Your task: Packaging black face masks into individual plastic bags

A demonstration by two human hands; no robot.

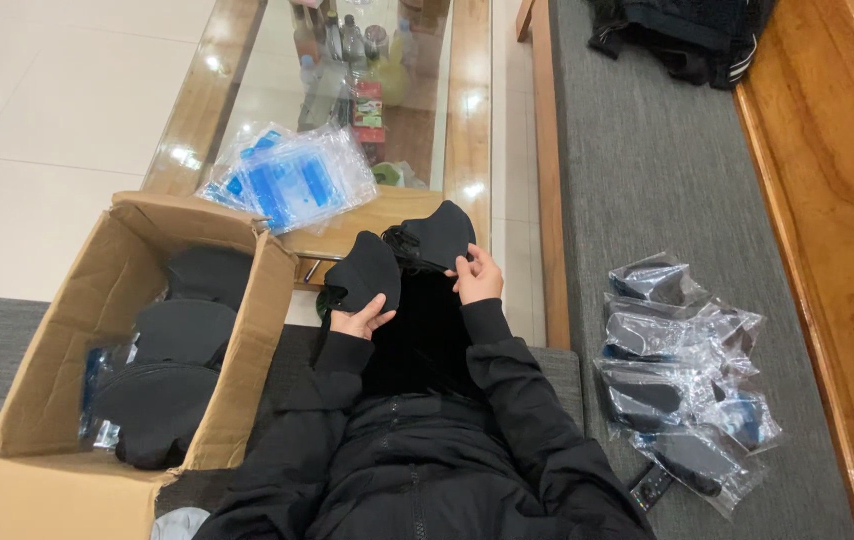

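My left hand grips a black face mask by its lower edge. My right hand pinches the edge of a second black mask, held just to the right of the first. Thin ear loops bunch between the two masks. Both hands are raised over my lap, and black jacket sleeves reach to the wrists.
An open cardboard box at my left holds stacked black masks. A pile of clear blue-printed bags lies on the glass-topped wooden table ahead. Bagged masks lie on the grey bench cushion at right, dark clothing beyond.
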